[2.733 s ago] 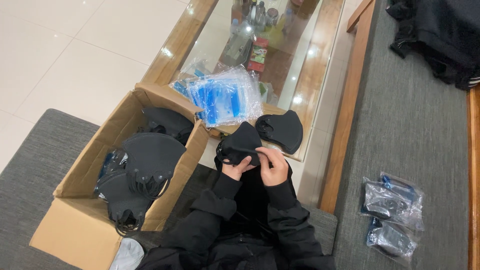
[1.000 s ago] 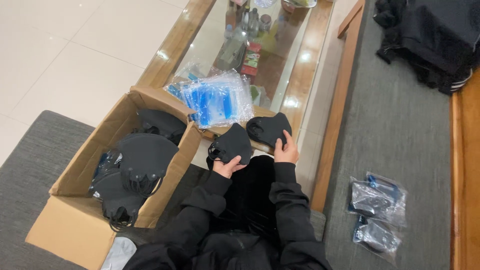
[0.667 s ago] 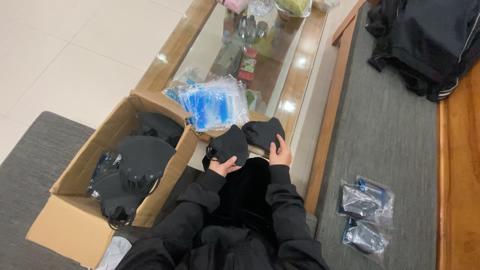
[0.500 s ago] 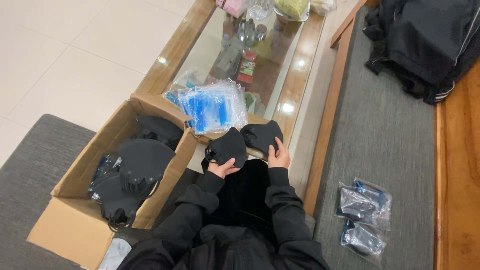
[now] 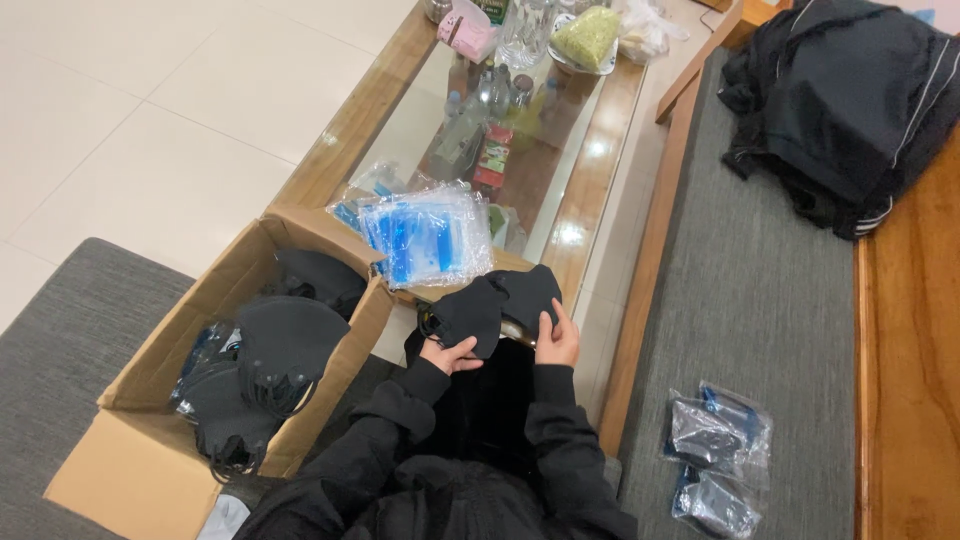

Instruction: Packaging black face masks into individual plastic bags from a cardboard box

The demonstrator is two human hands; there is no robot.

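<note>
Tiled floor, grey bench seat, glass-topped coffee table (image 5: pixel 590 165) ahead. Packed so far: two bagged masks (image 5: pixel 715 460) on the seat, near right. Left: cardboard box (image 5: pixel 150 470) full of loose black masks, clear bags (image 5: pixel 425 232) stacked beyond. Left hand (image 5: pixel 450 353) grips one black mask (image 5: pixel 470 312); right hand (image 5: pixel 558 340) pinches another (image 5: pixel 528 290) just beside.

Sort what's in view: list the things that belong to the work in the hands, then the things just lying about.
In the work:
left hand holding a black mask
right hand on a second black mask
cardboard box of black masks
stack of clear blue-printed bags
bagged masks on the grey cushion

Lying about:
black jacket
bottles under the glass tabletop
green bundle
</note>
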